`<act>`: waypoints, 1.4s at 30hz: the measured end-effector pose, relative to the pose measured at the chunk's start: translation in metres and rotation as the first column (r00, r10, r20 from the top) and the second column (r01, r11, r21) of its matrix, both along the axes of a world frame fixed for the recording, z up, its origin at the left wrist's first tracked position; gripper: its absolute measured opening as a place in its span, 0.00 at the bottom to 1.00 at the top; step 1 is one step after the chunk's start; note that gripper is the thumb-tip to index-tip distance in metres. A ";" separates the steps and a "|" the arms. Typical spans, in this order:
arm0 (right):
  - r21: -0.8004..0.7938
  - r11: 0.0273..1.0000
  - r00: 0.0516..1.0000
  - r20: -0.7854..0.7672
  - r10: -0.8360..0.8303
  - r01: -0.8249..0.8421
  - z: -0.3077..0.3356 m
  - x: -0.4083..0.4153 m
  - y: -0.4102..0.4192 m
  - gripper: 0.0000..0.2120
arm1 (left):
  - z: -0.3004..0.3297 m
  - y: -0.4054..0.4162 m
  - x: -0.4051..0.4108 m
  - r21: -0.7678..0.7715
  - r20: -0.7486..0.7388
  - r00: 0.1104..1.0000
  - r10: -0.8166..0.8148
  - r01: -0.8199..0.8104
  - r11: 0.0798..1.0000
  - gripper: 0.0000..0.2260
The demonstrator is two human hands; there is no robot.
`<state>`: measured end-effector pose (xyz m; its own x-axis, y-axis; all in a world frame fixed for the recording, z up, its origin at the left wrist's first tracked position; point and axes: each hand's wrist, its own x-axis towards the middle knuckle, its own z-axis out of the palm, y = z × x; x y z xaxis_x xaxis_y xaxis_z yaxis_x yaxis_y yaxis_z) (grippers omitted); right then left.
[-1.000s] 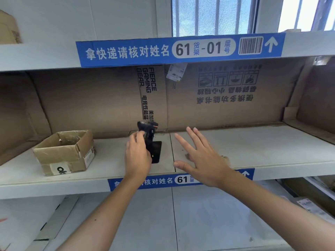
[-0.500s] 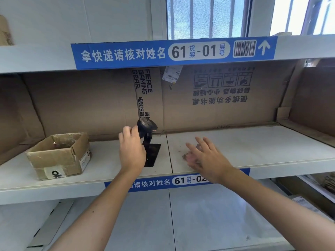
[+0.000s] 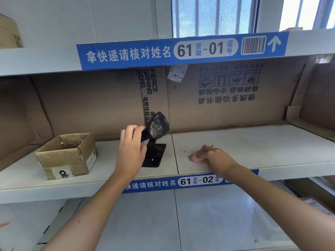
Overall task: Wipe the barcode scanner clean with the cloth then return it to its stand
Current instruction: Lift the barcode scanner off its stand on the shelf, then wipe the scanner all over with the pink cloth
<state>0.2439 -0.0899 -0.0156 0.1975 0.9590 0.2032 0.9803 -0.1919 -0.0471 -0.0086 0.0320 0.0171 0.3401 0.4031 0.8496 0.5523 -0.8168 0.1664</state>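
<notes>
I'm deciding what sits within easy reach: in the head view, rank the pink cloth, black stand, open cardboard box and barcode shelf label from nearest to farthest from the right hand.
1. Pink cloth: under the right hand, touching it.
2. Black stand: to its left, mid-shelf.
3. Open cardboard box: far left on the shelf.

The barcode shelf label, above on the upper shelf edge, is too close to call against the box.

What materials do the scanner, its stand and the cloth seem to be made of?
Scanner: probably hard black plastic, its face dulled by grey smears.
Stand: black and glossy, with a flat reflecting base; metal or plastic, unclear.
Cloth: soft pink fabric, crumpled under the right hand.
</notes>
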 end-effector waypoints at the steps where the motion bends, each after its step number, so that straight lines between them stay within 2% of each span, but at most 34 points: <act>1: 0.004 1.000 1.000 0.023 0.012 -0.012 0.000 0.001 0.001 0.26 | -0.002 0.002 -0.001 0.016 -0.007 1.000 -0.007 0.007 1.000 0.21; 4: 0.048 0.997 0.996 0.060 0.059 -0.062 0.002 0.002 -0.001 0.21 | -0.005 0.005 -0.003 0.030 -0.023 1.000 -0.019 0.019 0.999 0.20; 7: 0.183 0.978 0.989 0.126 0.072 -0.095 0.002 -0.001 -0.012 0.27 | -0.008 0.004 -0.003 0.027 -0.050 0.998 -0.025 0.026 0.999 0.20; 11: 0.452 0.847 0.949 0.265 0.170 -0.278 0.008 -0.020 -0.033 0.31 | -0.010 -0.001 0.000 0.038 -0.096 0.995 -0.036 0.039 0.999 0.20; 14: 0.512 0.779 0.924 0.309 0.227 -0.363 0.016 -0.034 -0.044 0.32 | -0.010 -0.008 0.003 0.038 -0.112 0.992 -0.060 0.064 0.997 0.20; 21: 0.525 0.678 0.844 0.448 0.294 -0.515 0.030 -0.056 -0.069 0.32 | -0.005 -0.030 0.011 0.064 -0.141 0.976 -0.164 0.174 0.983 0.21; 24: 0.491 0.653 0.793 0.528 0.303 -0.577 0.035 -0.065 -0.075 0.24 | 0.000 -0.040 0.013 0.038 -0.109 0.973 -0.203 0.208 0.977 0.20; 29: 0.384 0.653 0.695 0.647 0.314 -0.653 0.040 -0.073 -0.077 0.22 | 0.008 -0.058 0.015 0.049 -0.023 0.963 -0.267 0.268 0.962 0.15; 33: 0.470 0.625 0.742 0.609 0.281 -0.623 0.041 -0.064 -0.079 0.22 | 0.015 -0.068 0.010 0.084 -0.025 0.964 -0.264 0.265 0.961 0.14; 38: 0.583 0.665 0.874 0.415 0.251 -0.468 0.044 -0.052 -0.083 0.23 | 0.019 -0.078 0.005 0.098 -0.053 0.966 -0.253 0.257 0.961 0.14; 42: 0.635 0.688 0.933 0.297 0.203 -0.351 0.045 -0.046 -0.092 0.27 | 0.019 -0.083 0.002 0.096 -0.082 0.966 -0.247 0.254 0.962 0.14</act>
<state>0.1979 -0.1822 0.0297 -0.1678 0.5578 0.8128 0.9858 0.0995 0.1353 -0.0064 -0.0510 0.0362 0.4780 0.2077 0.8535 0.3348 -0.9414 0.0416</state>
